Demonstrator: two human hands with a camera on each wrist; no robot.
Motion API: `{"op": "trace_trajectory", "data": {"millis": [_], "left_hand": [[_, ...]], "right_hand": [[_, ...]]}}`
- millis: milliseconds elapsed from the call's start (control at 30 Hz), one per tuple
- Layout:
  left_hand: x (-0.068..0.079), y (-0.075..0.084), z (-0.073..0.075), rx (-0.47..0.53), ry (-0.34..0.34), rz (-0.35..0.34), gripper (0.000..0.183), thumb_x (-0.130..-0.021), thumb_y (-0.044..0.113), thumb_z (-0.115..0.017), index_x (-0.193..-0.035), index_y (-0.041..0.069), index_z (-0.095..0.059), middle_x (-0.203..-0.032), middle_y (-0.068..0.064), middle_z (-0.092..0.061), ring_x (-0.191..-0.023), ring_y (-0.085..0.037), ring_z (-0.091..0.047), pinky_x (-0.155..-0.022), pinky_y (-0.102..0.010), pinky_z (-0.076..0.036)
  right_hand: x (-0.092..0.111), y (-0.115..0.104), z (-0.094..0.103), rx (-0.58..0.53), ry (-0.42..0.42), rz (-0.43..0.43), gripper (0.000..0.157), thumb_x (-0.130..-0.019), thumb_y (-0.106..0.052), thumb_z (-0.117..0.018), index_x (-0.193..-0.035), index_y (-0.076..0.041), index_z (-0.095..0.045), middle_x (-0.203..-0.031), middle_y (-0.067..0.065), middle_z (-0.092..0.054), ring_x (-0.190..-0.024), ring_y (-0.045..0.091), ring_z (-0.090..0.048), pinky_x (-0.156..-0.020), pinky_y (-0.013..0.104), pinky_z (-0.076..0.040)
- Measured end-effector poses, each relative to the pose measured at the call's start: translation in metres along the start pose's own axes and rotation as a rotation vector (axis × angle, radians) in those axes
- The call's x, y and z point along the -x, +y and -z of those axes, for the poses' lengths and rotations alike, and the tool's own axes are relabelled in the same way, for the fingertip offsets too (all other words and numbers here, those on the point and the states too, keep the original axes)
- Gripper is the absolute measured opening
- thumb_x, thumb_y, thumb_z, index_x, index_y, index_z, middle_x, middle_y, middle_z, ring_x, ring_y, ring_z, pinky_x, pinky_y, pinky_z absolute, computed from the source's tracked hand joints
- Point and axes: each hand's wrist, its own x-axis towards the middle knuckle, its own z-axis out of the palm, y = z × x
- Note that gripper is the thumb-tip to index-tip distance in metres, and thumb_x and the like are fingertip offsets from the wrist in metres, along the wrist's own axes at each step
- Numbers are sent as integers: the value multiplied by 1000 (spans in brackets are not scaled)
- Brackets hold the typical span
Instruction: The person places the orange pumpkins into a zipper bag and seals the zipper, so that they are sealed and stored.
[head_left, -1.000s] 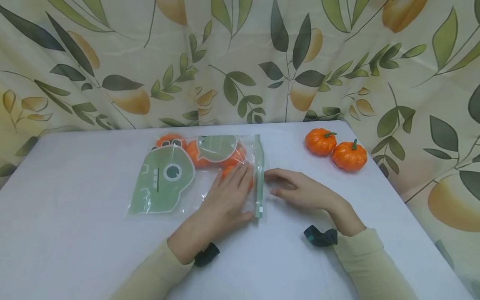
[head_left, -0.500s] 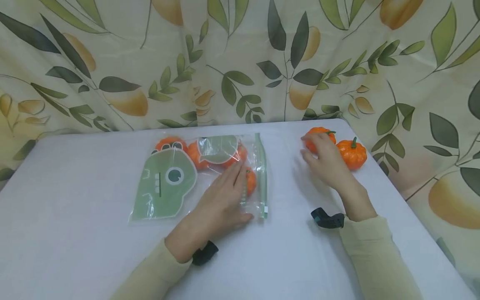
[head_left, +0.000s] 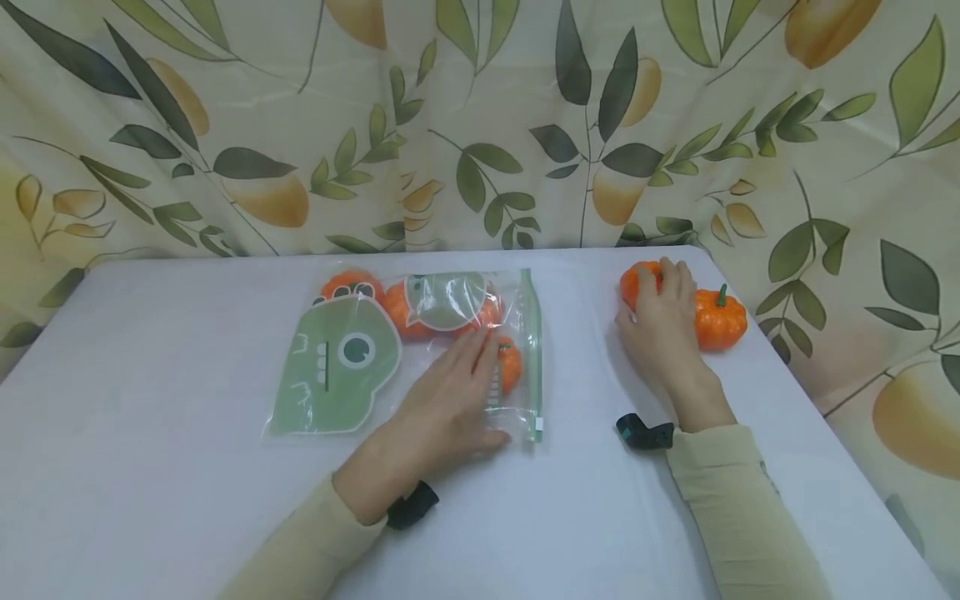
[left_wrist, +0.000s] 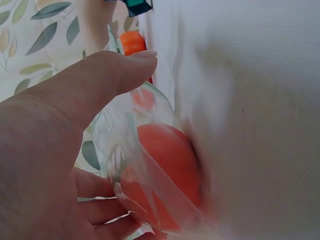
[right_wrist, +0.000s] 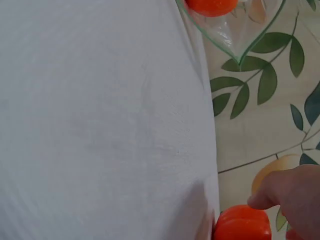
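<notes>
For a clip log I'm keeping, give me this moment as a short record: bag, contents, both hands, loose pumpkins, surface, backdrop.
Bag: clear zip bag with green cartoon prints, lying on the table, mouth parted
Contents: several orange pumpkins
Left hand: left hand rests on the bag
Right hand: right hand grips the farther loose pumpkin
Other loose pumpkin: nearer loose pumpkin, stem up
Surface: white-covered table
Backdrop: leaf-patterned fabric
</notes>
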Motion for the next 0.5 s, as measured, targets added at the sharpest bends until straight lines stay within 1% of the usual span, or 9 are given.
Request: {"op": "trace_trajectory", "data": {"millis": [100,167,233,300,367,467,500], "left_hand": [[0,0,-1,0,-12,-1,113,-76,50,-81,-157,1,-19,-164,-14,-22,-153,-28,-20,-122,-40,-26],[1,1,-2,8,-19,2,113,-76,50,-81,-157,1,-19,-165,-14,-22,-153,-28,-20,-122,-40,-26],[1,1,-2,15,-22,12,113,-76,50,-81,-157,2,-18,-165,-13,-21,-154,-28,-19,-122,-40,-25],[2,0,-2,29,-24,33,114,-75,49,-82,-158,5,-17,-166,-13,-18,-154,-28,-18,-122,-41,-25],[2,0,0,39,-32,49,116,-74,49,-82,-159,7,-15,-167,-12,-15,-154,-28,-16,-123,-42,-24],[1,-2,2,56,-55,55,120,-73,51,-82,-160,10,-11,-168,-11,-9,-155,-27,-13,-123,-43,-22],[1,-3,3,55,-66,50,121,-73,52,-82,-160,10,-10,-168,-10,-9,-155,-27,-12,-123,-43,-22]], "right_hand": [[0,5,0,8,24,-25,64,-93,-11,-56,-148,9,-29,-161,31,-5,-149,50,2,-118,70,-5],[1,7,0,20,3,-53,67,-92,-11,-55,-149,10,-26,-161,31,-3,-149,51,2,-117,71,-6],[1,8,-1,21,-18,-60,66,-92,-10,-54,-148,11,-26,-160,33,-6,-148,54,0,-117,72,-5],[1,7,-2,14,-24,-60,64,-91,-8,-53,-146,12,-29,-157,34,-12,-145,55,-7,-117,71,-8],[0,7,-2,3,-14,-55,60,-90,-7,-54,-143,13,-33,-153,34,-19,-140,55,-16,-116,70,-13],[-1,7,0,-17,-5,-56,56,-91,-7,-56,-141,11,-38,-148,32,-26,-131,52,-27,-113,69,-24],[-1,7,1,-24,-13,-58,56,-92,-8,-57,-142,9,-38,-147,32,-27,-130,51,-29,-111,69,-27]]}}
